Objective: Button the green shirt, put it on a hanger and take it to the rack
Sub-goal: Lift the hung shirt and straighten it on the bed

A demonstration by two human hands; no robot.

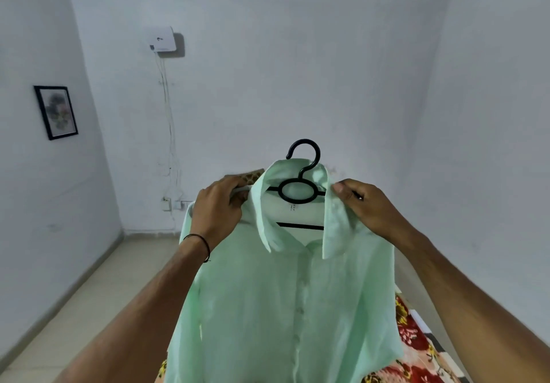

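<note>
The pale green shirt (282, 299) hangs in front of me on a black plastic hanger (300, 186), its front buttoned down the middle and its collar standing up around the hook. My left hand (218, 207) grips the shirt's left shoulder over the hanger arm. At the collar's right edge, my right hand (364, 207) pinches the shirt's right shoulder with thumb and fingers. Both hands hold the shirt up in the air. No rack is in view.
A bed with a red and yellow floral cover (416, 344) lies below and to the right. Bare white walls surround me, with a framed picture (56, 112) at left, a white wall box (162, 39) with hanging cables, and a tiled floor (98, 287) at left.
</note>
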